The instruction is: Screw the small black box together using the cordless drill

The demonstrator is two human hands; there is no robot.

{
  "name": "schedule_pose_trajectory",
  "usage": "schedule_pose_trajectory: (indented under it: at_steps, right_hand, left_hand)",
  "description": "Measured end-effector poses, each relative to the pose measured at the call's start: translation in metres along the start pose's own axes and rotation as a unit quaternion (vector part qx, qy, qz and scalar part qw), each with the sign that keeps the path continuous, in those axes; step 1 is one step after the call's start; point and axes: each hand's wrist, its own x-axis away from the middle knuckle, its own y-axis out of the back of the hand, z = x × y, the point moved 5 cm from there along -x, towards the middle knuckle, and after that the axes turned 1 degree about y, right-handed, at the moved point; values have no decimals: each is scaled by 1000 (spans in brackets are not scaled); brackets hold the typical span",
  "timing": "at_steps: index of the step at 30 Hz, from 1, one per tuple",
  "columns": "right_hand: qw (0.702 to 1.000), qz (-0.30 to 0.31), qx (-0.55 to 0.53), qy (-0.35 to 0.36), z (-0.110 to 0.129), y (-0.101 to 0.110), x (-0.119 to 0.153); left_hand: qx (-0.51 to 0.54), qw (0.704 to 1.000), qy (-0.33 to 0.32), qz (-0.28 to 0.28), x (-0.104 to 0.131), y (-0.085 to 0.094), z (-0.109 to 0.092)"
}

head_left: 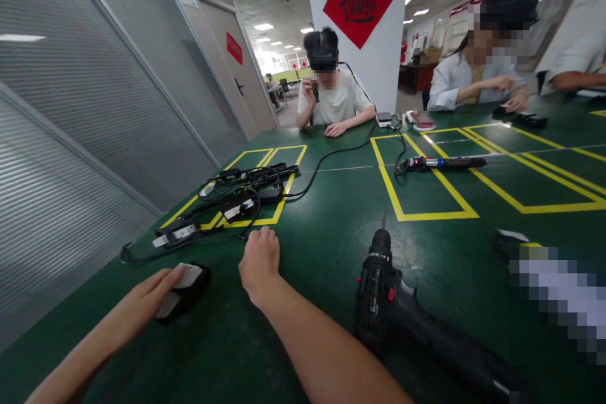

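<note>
L hand: over near L side of desk (322,252), L hand (151,290) holds blk/lt-gray block (189,293); thumb lies on its pale top.
L fingers: pinching block, thumb vs. the rest; fingertips mostly hidden under it.
Block: in L hand, tilted, L of R hand, apart from it; can't tell if it touches desk.
R hand: R hand (260,262) is at desk ctr-left, knuckles up, just beside cable end of blk gear.
R fingers: curled in; tips hidden, can't tell if pinching anything.
Blk gear: blk gear w/ cables (239,208) piled beyond both hands, over yellow tape (438,216) outlines; a few white labels on it.
Drill: cordless drill (376,290) lies R of R forearm, bit pointing away from wearer.
Slim tool: slim tool (440,163) w/ red, white & blue bands, lies across tape beyond drill.
R edge: pixelated item (558,290), can't ID.
Across: person w/ headset (331,98), one hand raised near head, other on desk.
Far R: person in lt shirt (447,85), hands near small blk items.
</note>
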Motion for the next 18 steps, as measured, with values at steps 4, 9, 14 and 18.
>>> schedule_pose_trajectory:
  at_steps: [4, 9, 14, 18]
  right_hand:
    - [996, -11, -43, -72, -14, 3, -3]
    - [991, 45, -33, -125, -15, 5, -16]
    - [998, 24, -5, -50, 1, -3, -23]
    - [999, 40, 32, 0, 7, -18, -25]
  left_hand:
    - [60, 997, 19, 34, 2, -4, 5]
    - [105, 992, 43, 47, 1, -9, 17]
    - [122, 990, 50, 43, 4, -9, 20]
    - [133, 989, 54, 34, 10, -13, 20]
